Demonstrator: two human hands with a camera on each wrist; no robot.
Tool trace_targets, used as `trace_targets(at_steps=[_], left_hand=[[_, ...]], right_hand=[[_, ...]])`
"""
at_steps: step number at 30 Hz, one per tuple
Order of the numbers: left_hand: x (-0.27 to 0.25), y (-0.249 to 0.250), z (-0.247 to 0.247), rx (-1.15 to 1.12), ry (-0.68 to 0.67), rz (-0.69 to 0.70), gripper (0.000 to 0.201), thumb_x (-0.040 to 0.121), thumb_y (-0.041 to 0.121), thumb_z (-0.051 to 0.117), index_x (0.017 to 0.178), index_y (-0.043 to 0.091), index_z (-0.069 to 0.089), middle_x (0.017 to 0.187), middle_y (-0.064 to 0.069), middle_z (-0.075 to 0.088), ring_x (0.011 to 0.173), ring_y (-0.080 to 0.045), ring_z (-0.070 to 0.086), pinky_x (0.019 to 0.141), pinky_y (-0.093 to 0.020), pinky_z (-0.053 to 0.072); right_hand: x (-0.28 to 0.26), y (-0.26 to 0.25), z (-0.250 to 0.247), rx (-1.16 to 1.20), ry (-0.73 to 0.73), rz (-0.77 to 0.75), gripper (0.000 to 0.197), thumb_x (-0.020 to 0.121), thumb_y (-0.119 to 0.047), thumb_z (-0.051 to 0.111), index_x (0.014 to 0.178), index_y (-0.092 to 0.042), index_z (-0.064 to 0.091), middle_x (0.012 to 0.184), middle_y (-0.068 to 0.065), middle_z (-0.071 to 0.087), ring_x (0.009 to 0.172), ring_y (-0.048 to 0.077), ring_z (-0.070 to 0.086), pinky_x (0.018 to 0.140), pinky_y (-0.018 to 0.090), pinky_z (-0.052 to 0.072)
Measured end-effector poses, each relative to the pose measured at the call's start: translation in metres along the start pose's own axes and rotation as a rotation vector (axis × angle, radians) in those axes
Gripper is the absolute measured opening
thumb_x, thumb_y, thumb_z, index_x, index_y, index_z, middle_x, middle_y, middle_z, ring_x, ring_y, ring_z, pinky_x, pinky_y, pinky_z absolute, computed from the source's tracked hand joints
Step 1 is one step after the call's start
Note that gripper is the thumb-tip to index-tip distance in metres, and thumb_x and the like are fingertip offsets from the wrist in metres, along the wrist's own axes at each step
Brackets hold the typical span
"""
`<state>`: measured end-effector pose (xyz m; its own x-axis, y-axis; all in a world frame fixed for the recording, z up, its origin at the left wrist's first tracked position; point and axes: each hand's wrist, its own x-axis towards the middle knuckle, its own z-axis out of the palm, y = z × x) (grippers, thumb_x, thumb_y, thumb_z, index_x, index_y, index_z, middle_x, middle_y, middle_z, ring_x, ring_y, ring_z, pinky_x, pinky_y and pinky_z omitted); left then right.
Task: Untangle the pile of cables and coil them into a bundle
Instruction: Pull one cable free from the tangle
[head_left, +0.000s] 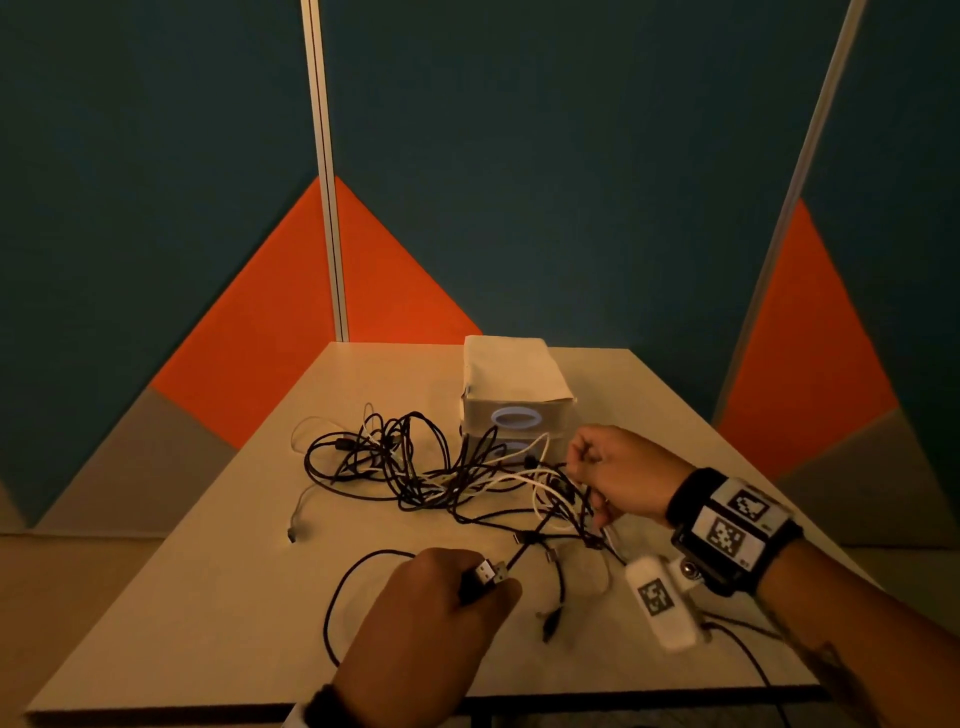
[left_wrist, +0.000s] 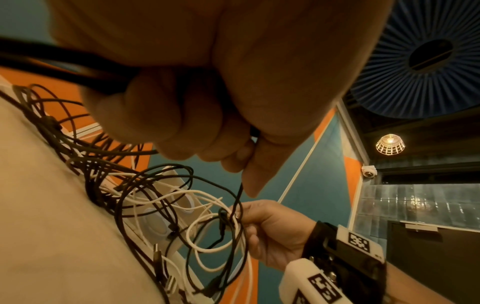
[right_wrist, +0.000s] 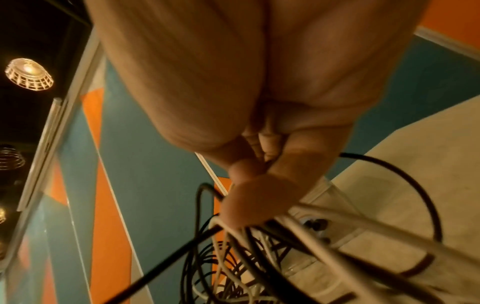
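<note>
A tangled pile of black and white cables lies on the pale table. My left hand is curled near the table's front edge and grips a black cable by its USB plug; in the left wrist view that black cable runs taut from my fingers toward the tangle. My right hand is at the pile's right side, its fingers curled round a bunch of black and white strands. In the left wrist view the right hand holds loops of white cable.
Two stacked white boxes with oval openings stand just behind the tangle. A loose white cable end lies to the left. Blue and orange partition walls enclose the table. The table's front edge is close to my left wrist.
</note>
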<state>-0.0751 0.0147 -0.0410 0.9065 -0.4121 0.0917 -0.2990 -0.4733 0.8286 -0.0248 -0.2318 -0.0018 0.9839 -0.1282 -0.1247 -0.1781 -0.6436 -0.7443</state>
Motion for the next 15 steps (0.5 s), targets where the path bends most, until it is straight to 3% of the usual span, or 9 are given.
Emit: trace_targets(at_steps=[4, 9, 13, 15], left_hand=[[0.0, 0.0, 0.001, 0.0, 0.015, 0.012, 0.043, 0.096, 0.039, 0.068, 0.06, 0.022, 0.051, 0.05, 0.014, 0.048, 0.052, -0.002, 0.046, 0.054, -0.015, 0.036], [-0.001, 0.002, 0.002, 0.014, -0.004, 0.02, 0.046, 0.097, 0.038, 0.067, 0.058, 0.023, 0.048, 0.048, 0.017, 0.049, 0.051, 0.001, 0.048, 0.056, -0.013, 0.037], [0.0, -0.002, 0.003, 0.016, 0.0, 0.031, 0.043, 0.097, 0.04, 0.066, 0.062, 0.021, 0.051, 0.051, 0.014, 0.049, 0.053, -0.001, 0.047, 0.055, -0.017, 0.037], [0.001, -0.003, 0.003, 0.007, 0.0, 0.026, 0.041, 0.097, 0.04, 0.066, 0.064, 0.02, 0.053, 0.051, 0.013, 0.049, 0.052, -0.001, 0.047, 0.055, -0.016, 0.037]], right_hand=[[-0.004, -0.011, 0.002, -0.134, 0.024, -0.052, 0.021, 0.1, -0.008, 0.045, 0.11, -0.02, 0.06, 0.081, 0.002, 0.06, 0.051, 0.013, 0.061, 0.052, 0.027, 0.054], [-0.002, -0.016, 0.002, -0.069, 0.024, 0.015, 0.014, 0.101, -0.008, 0.044, 0.105, -0.011, 0.057, 0.073, 0.008, 0.063, 0.053, 0.019, 0.067, 0.061, 0.034, 0.062], [0.001, -0.02, -0.005, -0.012, -0.005, 0.052, 0.002, 0.094, -0.004, 0.056, 0.095, -0.005, 0.058, 0.076, 0.017, 0.065, 0.076, 0.034, 0.073, 0.08, 0.05, 0.062], [0.004, -0.022, -0.007, 0.109, -0.019, 0.111, 0.005, 0.094, -0.002, 0.055, 0.093, -0.002, 0.06, 0.082, 0.019, 0.062, 0.073, 0.032, 0.07, 0.076, 0.045, 0.063]])
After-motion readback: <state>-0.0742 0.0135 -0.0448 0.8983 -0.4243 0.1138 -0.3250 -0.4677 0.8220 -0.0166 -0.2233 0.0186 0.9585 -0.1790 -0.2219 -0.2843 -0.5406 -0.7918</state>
